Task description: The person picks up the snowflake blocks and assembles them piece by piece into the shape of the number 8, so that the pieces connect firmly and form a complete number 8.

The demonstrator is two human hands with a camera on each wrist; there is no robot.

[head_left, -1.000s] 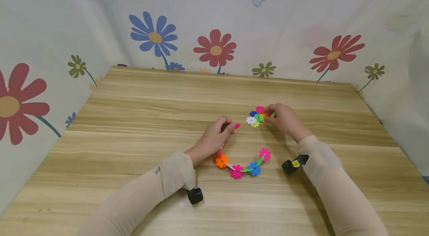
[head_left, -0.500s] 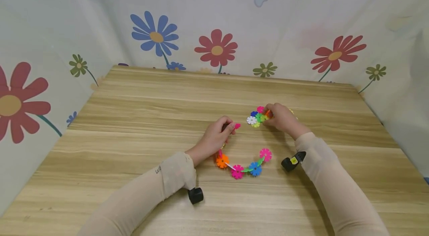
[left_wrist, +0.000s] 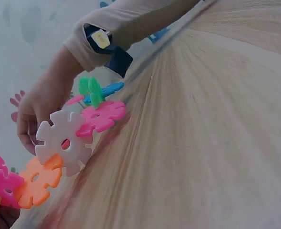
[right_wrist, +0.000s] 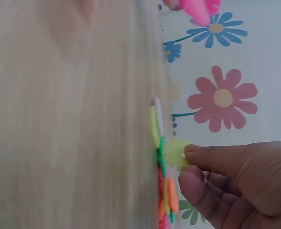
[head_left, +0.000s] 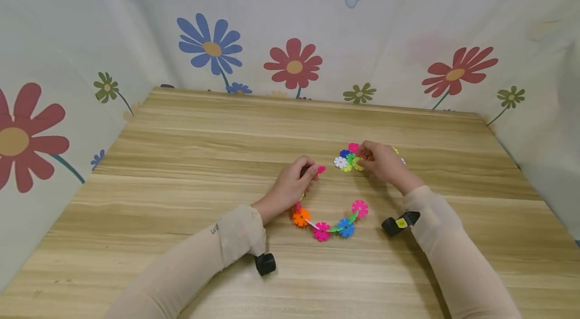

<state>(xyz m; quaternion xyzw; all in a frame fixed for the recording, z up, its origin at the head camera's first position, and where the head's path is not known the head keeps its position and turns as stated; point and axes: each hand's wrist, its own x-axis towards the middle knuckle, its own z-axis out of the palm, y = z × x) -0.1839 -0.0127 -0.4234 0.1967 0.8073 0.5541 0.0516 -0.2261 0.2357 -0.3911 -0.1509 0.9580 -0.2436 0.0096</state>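
My left hand (head_left: 290, 183) holds the upper end of a curved chain of slotted snowflake discs, with a pink disc (head_left: 321, 169) poking out past the fingertips. From there the chain runs down through an orange disc (head_left: 301, 218), a white one (left_wrist: 64, 143) and a blue one (head_left: 346, 227) to a pink disc (head_left: 360, 209) at its free end. Farther back, my right hand (head_left: 386, 162) pinches a yellow-green disc (right_wrist: 176, 152) between thumb and forefinger, just over a small pile of loose discs. Part of that pile is hidden behind the right hand.
In the pile, a white disc (head_left: 340, 162), a dark blue disc (head_left: 345, 153) and a pink disc (head_left: 354, 147) lie among others on the wooden table (head_left: 217, 133). A flower-printed cloth (head_left: 389, 47) hangs behind the table.
The right hand has shifted slightly over the pile and now pinches a yellow-green disc. Discs right of that hand have come into view. The left hand and chain have stayed nearly still.
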